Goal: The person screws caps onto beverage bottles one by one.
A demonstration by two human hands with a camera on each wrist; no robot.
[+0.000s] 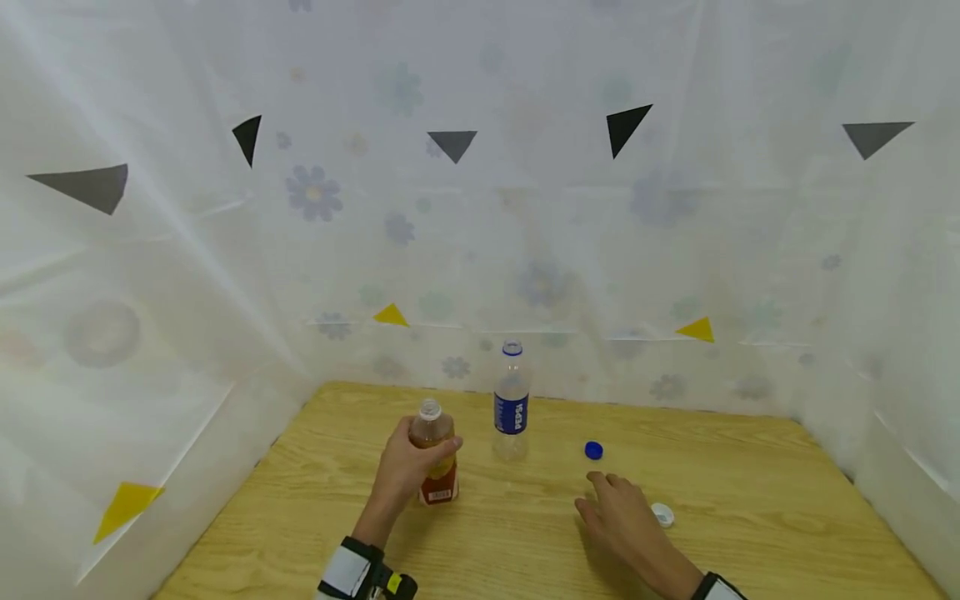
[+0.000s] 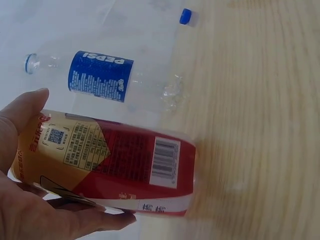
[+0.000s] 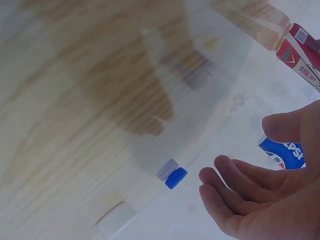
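My left hand (image 1: 401, 467) grips a bottle with a red and gold label (image 2: 127, 165), thumb on one side and fingers round the other. The bottle is upright, and its clear threaded neck (image 1: 430, 408) is uncapped. Just behind it stands a clear Pepsi bottle (image 1: 512, 412), also uncapped, with a blue ring on its neck. Over the right part of the table, my right hand (image 1: 626, 521) holds nothing; its fingers are loosely bent. A blue cap (image 1: 594, 451) lies beyond its fingertips. Beside that hand, to the right, lies a white cap (image 1: 663, 515).
The wood-grain table (image 1: 750, 483) is enclosed at the back and sides by pale flowered sheeting (image 1: 525, 233). Black, grey and yellow triangles are stuck on the sheeting. The Pepsi bottle stands close to the back edge.
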